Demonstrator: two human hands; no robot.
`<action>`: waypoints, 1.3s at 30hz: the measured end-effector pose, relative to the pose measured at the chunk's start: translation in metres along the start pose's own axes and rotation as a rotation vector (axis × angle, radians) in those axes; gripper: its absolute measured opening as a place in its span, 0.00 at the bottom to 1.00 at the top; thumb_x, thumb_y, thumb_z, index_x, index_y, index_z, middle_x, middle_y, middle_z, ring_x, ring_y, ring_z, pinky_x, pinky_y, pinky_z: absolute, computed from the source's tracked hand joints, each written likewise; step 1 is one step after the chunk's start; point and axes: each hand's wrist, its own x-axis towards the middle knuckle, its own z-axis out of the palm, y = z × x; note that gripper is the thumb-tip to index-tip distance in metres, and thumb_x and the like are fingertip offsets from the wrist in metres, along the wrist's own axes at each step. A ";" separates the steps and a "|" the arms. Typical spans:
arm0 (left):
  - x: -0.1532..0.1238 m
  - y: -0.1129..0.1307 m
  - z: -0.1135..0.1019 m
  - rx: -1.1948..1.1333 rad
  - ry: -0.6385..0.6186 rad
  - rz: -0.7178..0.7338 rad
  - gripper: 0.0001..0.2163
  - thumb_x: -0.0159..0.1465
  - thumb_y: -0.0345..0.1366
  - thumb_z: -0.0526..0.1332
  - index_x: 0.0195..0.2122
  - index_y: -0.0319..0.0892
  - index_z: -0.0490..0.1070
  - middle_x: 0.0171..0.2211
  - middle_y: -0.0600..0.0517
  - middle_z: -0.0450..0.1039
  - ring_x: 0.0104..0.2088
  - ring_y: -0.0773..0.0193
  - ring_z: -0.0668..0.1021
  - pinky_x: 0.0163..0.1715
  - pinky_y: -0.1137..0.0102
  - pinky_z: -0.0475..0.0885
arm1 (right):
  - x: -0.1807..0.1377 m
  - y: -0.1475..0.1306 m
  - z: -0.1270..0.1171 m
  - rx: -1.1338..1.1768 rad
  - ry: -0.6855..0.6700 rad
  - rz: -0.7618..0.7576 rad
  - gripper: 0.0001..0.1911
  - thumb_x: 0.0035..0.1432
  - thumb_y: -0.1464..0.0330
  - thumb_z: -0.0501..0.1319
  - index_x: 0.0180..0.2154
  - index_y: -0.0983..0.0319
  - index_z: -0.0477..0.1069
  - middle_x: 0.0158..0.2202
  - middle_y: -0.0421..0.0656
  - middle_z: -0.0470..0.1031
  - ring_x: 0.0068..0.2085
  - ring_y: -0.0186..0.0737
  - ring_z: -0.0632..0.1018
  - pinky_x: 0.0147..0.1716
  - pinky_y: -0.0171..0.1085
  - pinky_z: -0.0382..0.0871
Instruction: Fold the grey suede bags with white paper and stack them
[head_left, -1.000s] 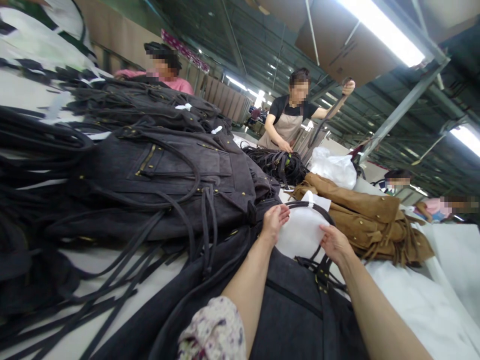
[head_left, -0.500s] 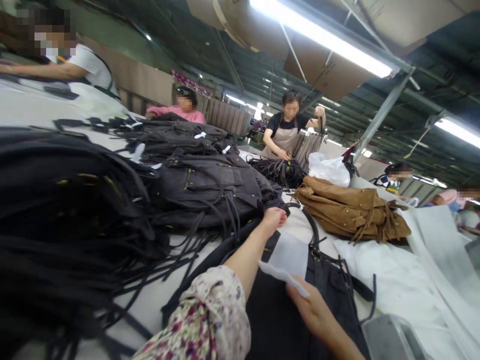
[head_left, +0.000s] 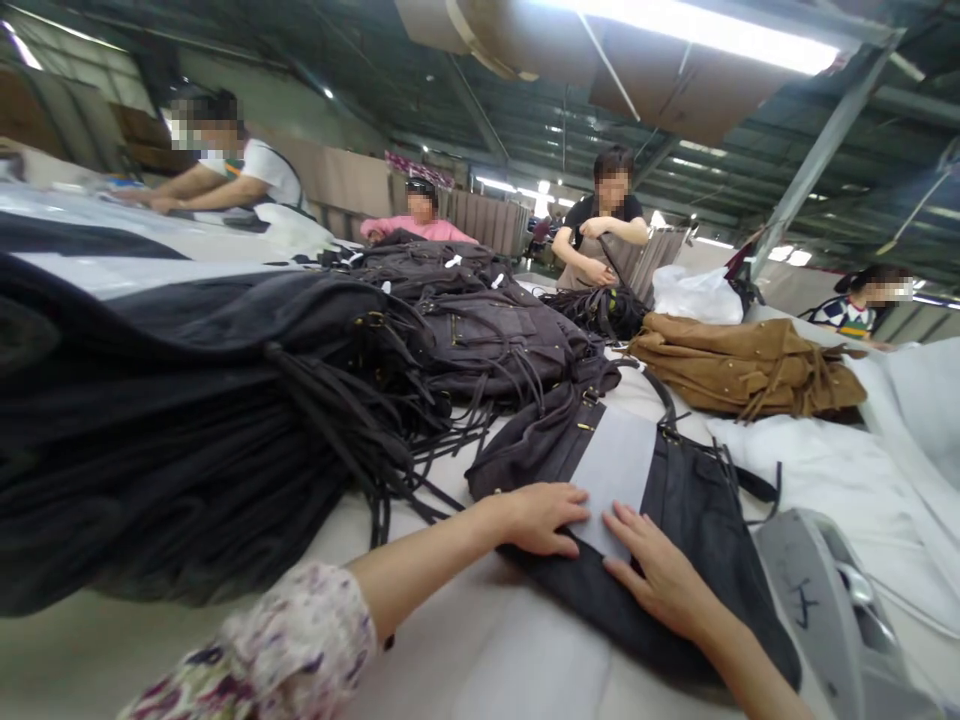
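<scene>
Sheet (head_left: 619,465) now flat on bag (head_left: 701,515); left hand (head_left: 544,517), right hand (head_left: 660,572) spread flat at its 6 o'clock edge, gripping nothing.

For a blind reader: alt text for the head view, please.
The left hand and right hand lie flat at the near edge of a white sheet on a dark bag. Beyond lie heaps of dark bags and a tan bag; other people work behind.

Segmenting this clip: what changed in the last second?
The white sheet, held up before, now lies flat across the dark bag. The left hand and right hand drew back, let go, and rest open at its near edge. The tan bag is unmoved.
</scene>
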 end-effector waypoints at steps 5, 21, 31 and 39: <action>-0.040 0.009 0.005 0.424 -0.023 0.079 0.24 0.59 0.43 0.65 0.55 0.42 0.68 0.59 0.39 0.64 0.57 0.49 0.69 0.57 0.61 0.62 | -0.049 -0.002 0.006 -0.094 0.091 0.152 0.35 0.61 0.50 0.52 0.62 0.62 0.59 0.66 0.51 0.55 0.64 0.50 0.62 0.62 0.49 0.59; -0.039 0.018 -0.001 0.665 -0.107 -0.027 0.24 0.46 0.47 0.72 0.40 0.41 0.69 0.40 0.48 0.70 0.42 0.54 0.72 0.42 0.63 0.66 | -0.082 0.004 0.012 -0.323 0.201 0.036 0.29 0.51 0.61 0.62 0.55 0.63 0.67 0.48 0.53 0.70 0.44 0.55 0.73 0.43 0.52 0.71; -0.018 0.012 -0.006 0.625 -0.211 -0.032 0.24 0.46 0.46 0.71 0.41 0.43 0.67 0.38 0.49 0.75 0.39 0.53 0.76 0.43 0.61 0.65 | -0.055 0.009 -0.019 0.012 -0.034 0.059 0.19 0.50 0.68 0.59 0.46 0.60 0.67 0.43 0.45 0.68 0.43 0.44 0.74 0.45 0.41 0.67; 0.010 0.032 -0.054 0.639 -0.232 -0.006 0.17 0.49 0.45 0.70 0.36 0.45 0.68 0.38 0.53 0.74 0.39 0.56 0.75 0.28 0.70 0.62 | -0.034 0.005 -0.075 0.204 -0.006 0.141 0.21 0.43 0.62 0.69 0.40 0.58 0.71 0.36 0.38 0.72 0.39 0.41 0.73 0.38 0.35 0.63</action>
